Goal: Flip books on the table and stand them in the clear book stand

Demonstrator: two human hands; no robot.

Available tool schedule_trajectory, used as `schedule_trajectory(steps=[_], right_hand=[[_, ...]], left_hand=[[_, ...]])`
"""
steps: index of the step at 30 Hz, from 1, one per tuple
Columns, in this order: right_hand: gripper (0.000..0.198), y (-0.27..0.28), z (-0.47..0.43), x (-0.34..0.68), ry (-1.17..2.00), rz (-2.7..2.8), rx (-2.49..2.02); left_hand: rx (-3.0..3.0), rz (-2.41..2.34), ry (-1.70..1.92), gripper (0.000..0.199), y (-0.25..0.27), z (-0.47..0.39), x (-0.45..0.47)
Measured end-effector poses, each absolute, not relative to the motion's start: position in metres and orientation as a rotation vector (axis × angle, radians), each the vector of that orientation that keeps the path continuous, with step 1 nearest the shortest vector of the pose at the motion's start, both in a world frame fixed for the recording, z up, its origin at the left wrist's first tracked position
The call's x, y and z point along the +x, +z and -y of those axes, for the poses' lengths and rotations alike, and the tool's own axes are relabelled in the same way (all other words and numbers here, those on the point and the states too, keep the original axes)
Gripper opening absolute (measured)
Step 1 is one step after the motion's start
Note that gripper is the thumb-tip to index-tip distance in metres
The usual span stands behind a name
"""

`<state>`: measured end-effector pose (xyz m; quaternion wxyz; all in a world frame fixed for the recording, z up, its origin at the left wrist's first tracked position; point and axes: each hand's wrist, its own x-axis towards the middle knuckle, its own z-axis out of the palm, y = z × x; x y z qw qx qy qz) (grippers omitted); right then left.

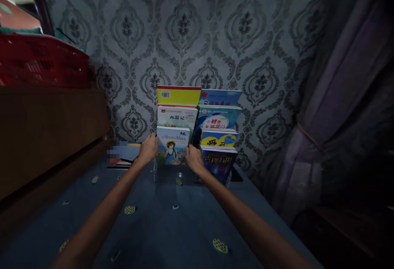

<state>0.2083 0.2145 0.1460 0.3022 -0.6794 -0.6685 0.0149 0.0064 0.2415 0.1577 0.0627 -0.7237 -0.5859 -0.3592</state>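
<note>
A light blue children's book (172,148) with a braided figure on its cover stands upright, low at the front of a clear book rack (172,176). My left hand (149,148) grips its left edge, and my right hand (194,157) grips its right edge. Behind it rise a white and green book (177,115) and a yellow book (179,95). On the right side stand a dark blue book (218,164), a yellow and blue book (219,138) and several blue books (220,117). My fingertips are partly hidden behind the held book's edges.
More books (124,154) lie flat left of the rack, partly blurred. A brown wooden cabinet (46,133) carries a red plastic basket (43,61). The blue patterned cloth (154,224) covers the surface. A tied purple curtain (310,129) hangs at right, before the patterned wall (184,26).
</note>
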Motion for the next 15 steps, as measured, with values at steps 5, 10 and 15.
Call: schedule_trajectory(steps=[5, 10, 15], right_hand=[[0.031, 0.141, -0.211, 0.211, 0.038, 1.782, -1.767], [0.031, 0.134, -0.211, 0.212, 0.018, 1.780, -1.725], [0.031, 0.125, -0.213, 0.214, -0.002, 1.774, -1.668]], left_hand=[[-2.204, 1.779, -1.038, 0.023, 0.157, -0.235, 0.005], [-2.227, 1.780, -1.012, 0.025, 0.158, -0.227, 0.004], [-2.240, 1.787, -1.008, 0.026, 0.156, -0.224, 0.003]])
